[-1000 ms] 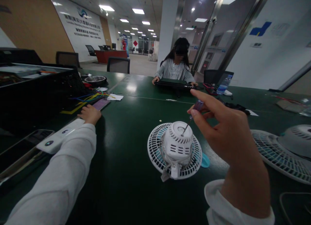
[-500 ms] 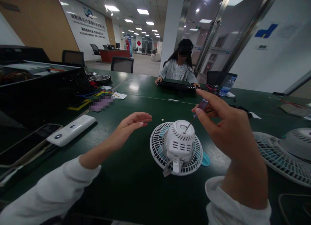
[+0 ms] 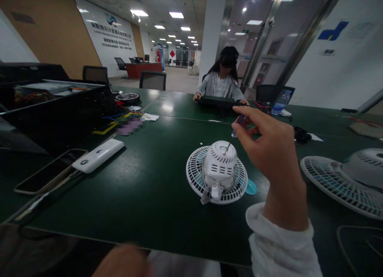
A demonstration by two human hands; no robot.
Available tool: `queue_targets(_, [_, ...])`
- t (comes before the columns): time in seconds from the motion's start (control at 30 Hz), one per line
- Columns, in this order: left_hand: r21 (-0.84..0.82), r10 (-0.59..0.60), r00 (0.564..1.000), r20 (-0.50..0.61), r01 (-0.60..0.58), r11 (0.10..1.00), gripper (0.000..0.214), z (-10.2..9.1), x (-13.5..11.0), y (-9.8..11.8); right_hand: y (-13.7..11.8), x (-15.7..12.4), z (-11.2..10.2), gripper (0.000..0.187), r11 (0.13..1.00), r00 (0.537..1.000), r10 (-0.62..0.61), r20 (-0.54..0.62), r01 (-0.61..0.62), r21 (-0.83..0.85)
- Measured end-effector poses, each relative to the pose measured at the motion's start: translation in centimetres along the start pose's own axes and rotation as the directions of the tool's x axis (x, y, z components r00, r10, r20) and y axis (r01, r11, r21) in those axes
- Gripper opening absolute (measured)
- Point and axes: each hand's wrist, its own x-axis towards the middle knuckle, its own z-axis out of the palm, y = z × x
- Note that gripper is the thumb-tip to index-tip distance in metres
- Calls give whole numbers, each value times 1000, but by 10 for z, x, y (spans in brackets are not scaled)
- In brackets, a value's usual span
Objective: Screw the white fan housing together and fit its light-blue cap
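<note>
A white fan head [image 3: 222, 163] lies grille-down on the green table, its motor housing facing up. My right hand [image 3: 263, 139] is closed around the handle of a screwdriver [image 3: 229, 144], whose shaft slants down to the top of the housing. Beside the grille's right edge lies a light-blue round piece [image 3: 251, 187]. At the bottom edge of the view my left hand [image 3: 122, 261] is a blur below the table edge; its fingers cannot be made out.
A second fan [image 3: 338, 181] lies at the right. On the left are a white power bank [image 3: 98, 155], a phone [image 3: 50, 171] and an open black computer case [image 3: 60, 117]. Across the table sits a person [image 3: 223, 83] holding a dark flat object. A water bottle [image 3: 280, 101] stands behind my right hand.
My left hand has dropped from beside the fan to below the table edge. My right hand keeps the screwdriver on the housing, now held more upright.
</note>
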Motion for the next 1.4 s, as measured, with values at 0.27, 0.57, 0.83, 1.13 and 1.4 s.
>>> queue_targets(0.27, [-48, 157, 987, 43, -154, 987, 66, 42, 106, -5, 2, 0, -4, 35, 998, 996, -63, 66, 63, -4])
queue_targets(0.57, [-287, 40, 969, 245, 33, 957, 54, 71, 129, -42, 10, -1, -1, 27, 997, 1000, -21, 16, 20, 76])
queue_targets(0.83, [-251, 131, 978, 162, -88, 964, 54, 81, 128, -45, 4, 3, 12, 16, 994, 992, -54, -113, 65, 93])
queue_targets(1.13, [-181, 255, 956, 142, -228, 957, 52, 81, 132, -52, 3, 3, 8, 16, 990, 986, -129, -102, 135, 51])
queue_targets(1.4, [-171, 271, 945, 182, -241, 955, 52, 78, 134, -51, -5, 3, 9, 26, 985, 997, -81, -5, 81, 150])
